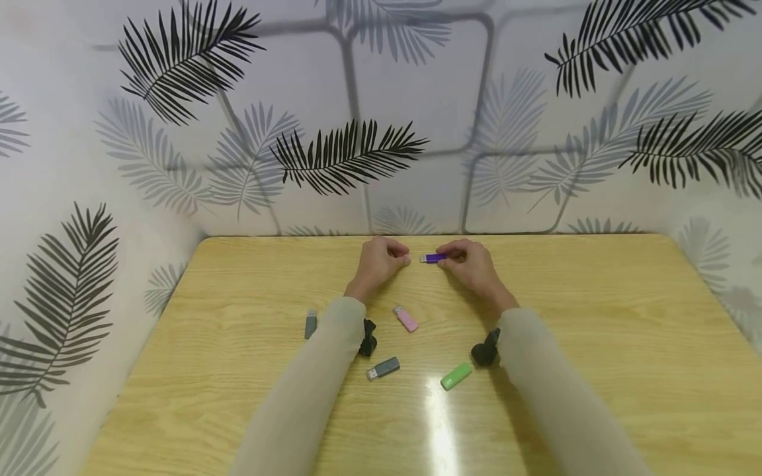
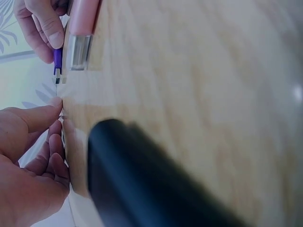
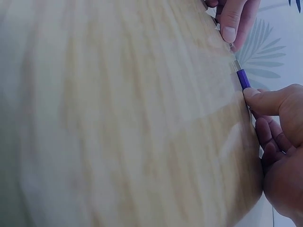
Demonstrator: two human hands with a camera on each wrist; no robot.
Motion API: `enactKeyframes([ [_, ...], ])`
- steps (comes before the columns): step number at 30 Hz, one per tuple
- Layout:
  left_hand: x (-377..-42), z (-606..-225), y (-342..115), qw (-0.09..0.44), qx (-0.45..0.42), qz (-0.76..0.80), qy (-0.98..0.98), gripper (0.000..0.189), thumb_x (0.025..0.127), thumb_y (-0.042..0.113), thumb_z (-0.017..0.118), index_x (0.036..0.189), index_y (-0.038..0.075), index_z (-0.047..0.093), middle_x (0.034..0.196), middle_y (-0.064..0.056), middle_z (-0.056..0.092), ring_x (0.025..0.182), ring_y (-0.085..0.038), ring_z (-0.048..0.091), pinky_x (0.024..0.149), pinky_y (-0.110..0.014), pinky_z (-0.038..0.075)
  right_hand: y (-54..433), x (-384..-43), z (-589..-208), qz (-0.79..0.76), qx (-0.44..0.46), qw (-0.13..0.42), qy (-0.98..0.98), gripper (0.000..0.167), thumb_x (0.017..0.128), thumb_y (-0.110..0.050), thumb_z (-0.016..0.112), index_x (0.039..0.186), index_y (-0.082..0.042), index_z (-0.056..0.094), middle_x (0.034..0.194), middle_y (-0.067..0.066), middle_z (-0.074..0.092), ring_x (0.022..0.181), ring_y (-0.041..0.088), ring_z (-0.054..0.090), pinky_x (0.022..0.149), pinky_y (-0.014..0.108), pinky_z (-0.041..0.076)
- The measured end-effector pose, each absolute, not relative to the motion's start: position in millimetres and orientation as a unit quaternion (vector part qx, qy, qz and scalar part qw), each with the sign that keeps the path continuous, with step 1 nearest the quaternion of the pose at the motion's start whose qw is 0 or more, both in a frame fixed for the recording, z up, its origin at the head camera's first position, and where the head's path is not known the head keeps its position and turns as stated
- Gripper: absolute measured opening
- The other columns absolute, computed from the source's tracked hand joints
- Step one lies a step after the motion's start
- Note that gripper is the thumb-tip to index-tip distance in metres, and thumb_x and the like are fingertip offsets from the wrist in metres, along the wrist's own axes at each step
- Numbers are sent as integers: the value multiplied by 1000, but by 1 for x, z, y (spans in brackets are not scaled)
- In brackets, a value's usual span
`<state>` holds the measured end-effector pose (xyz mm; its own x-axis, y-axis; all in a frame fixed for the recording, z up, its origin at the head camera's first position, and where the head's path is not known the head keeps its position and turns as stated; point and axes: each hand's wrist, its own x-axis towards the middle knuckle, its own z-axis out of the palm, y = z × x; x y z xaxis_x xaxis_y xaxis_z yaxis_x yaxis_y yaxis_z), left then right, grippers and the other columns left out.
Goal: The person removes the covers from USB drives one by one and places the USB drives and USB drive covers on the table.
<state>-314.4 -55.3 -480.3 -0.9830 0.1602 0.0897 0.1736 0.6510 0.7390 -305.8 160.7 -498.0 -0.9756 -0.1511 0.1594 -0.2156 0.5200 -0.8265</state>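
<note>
Near the table's back edge, my right hand (image 1: 473, 266) pinches a purple USB stick (image 1: 432, 258) between thumb and fingers. Its bare metal plug points left, toward my left hand (image 1: 378, 262). In the right wrist view the left thumb and a finger pinch a small see-through piece (image 3: 231, 46) that looks like a clear cap, mostly hidden by the fingertips. A short gap separates it from the metal plug. Closer to me lies a pink USB stick (image 1: 406, 319); the left wrist view shows a clear cover over its plug.
A grey USB stick (image 1: 311, 324) lies left of the left sleeve. Another grey USB stick (image 1: 383, 368) and a green one (image 1: 456, 376) lie between the forearms. Black wrist cameras (image 1: 485, 352) hang under the cuffs. A leaf-patterned wall covering (image 1: 417, 192) rises behind the wooden table (image 1: 595, 297).
</note>
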Motion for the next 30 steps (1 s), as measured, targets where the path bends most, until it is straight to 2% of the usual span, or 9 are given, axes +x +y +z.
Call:
enactKeyframes([
  [12, -309, -474, -59, -8, -86, -442, -893, 17, 91, 3, 77, 108, -1, 78, 98, -12, 75, 89, -24, 69, 79, -33, 56, 164, -303, -500, 500, 102, 44, -859, 24, 89, 0, 77, 112, 4, 74, 100, 19, 73, 87, 25, 64, 76, 24, 48],
  [17, -306, -471, -62, -20, -93, -444, -891, 20, 92, 3, 75, 112, -1, 76, 99, -13, 72, 90, -25, 67, 81, -36, 55, 169, -300, -498, 514, 98, 35, -851, 22, 91, -2, 77, 112, 3, 75, 103, 19, 73, 85, 22, 62, 73, 19, 47],
  [20, -302, -468, -63, -37, -86, -448, -889, 24, 94, 6, 74, 117, 0, 74, 109, -15, 70, 99, -28, 66, 87, -40, 55, 173, -296, -495, 514, 98, 25, -852, 22, 94, -5, 75, 114, 3, 74, 107, 19, 73, 89, 24, 63, 75, 20, 49],
  [23, -299, -465, -64, -48, -80, -454, -886, 27, 95, 7, 74, 120, 1, 73, 119, -16, 67, 109, -30, 64, 92, -43, 54, 177, -292, -490, 522, 102, 13, -847, 22, 96, -6, 73, 116, 3, 73, 114, 20, 72, 97, 29, 65, 85, 28, 53],
  [26, -297, -462, -66, -51, -82, -463, -881, 28, 94, 7, 75, 122, 2, 72, 124, -16, 65, 112, -31, 64, 92, -43, 55, 179, -288, -483, 522, 108, 4, -846, 24, 98, -8, 71, 118, 4, 71, 119, 21, 70, 106, 34, 65, 94, 40, 52],
  [28, -295, -460, -67, -50, -85, -468, -878, 29, 94, 7, 76, 123, 3, 72, 125, -16, 65, 111, -32, 64, 90, -42, 56, 180, -285, -477, 520, 110, 1, -847, 24, 98, -8, 70, 119, 4, 71, 121, 21, 70, 109, 36, 64, 96, 46, 51],
  [30, -292, -457, -69, -47, -92, -466, -879, 30, 94, 8, 76, 123, 3, 72, 125, -16, 65, 109, -32, 65, 87, -41, 57, 180, -280, -471, 514, 111, 0, -850, 25, 98, -9, 70, 120, 4, 70, 121, 21, 69, 109, 37, 63, 95, 46, 52],
])
